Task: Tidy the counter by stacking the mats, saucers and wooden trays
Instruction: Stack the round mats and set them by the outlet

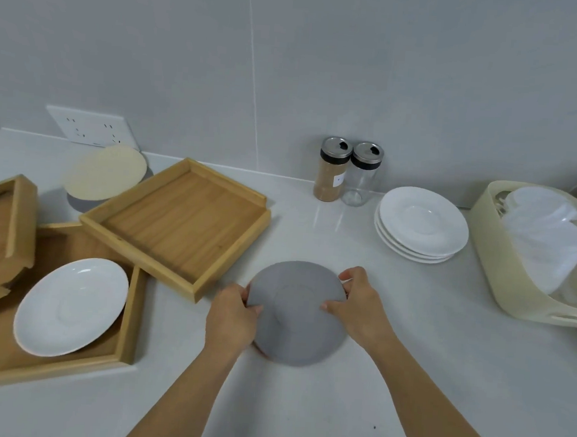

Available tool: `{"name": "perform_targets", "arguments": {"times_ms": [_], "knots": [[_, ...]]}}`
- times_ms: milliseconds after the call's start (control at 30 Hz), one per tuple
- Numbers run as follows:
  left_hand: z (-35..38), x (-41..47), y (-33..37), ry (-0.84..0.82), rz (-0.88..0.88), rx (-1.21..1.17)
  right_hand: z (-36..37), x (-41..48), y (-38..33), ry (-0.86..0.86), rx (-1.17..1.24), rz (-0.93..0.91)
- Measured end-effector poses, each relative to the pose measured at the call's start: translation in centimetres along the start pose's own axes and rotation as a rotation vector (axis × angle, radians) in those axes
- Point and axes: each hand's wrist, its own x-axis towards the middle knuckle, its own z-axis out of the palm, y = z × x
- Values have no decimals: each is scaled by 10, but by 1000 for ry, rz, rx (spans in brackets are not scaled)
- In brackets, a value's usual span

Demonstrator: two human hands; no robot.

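A round grey mat (296,312) is in front of me on the white counter, and both hands grip it. My left hand (230,320) pinches its left edge; my right hand (359,307) holds its right edge, thumb on top. A cream mat (104,171) lies over another grey mat (80,202) at the back left. Three wooden trays sit on the left: one empty (181,224), one (129,326) holding a white saucer (71,305), one (20,220) at the far left edge. A stack of white saucers (421,224) stands at the back right.
Two glass shaker jars (348,171) stand against the wall at the back. A cream plastic basket (514,285) with white items inside sits at the far right. A wall socket (90,126) is at the back left.
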Motion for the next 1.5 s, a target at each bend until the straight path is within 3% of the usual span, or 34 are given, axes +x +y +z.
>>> {"name": "perform_targets", "arguments": {"times_ms": [100, 200, 467, 600, 967, 1133, 1333, 1500], "knots": [[2, -2, 0, 24, 31, 218, 4, -1, 3, 1, -38, 25], [2, -4, 5, 39, 25, 258, 6, -2, 6, 17, -47, 53], [5, 13, 5, -64, -98, 66, 8, 1, 10, 44, -76, 72], [5, 10, 2, -86, 8, 70, 9, 1, 12, 63, -48, 89], [-8, -5, -5, -250, 255, -252, 13, -4, 11, 91, -92, 99], [-10, -9, -5, -214, 213, -249, 12, -10, 13, 54, -44, 37], [-28, -22, -4, -334, 73, -351, 11, -22, 19, -1, 16, -87], [-29, -35, 4, -231, 10, -424, 8, -26, 18, 3, 125, -132]]}}
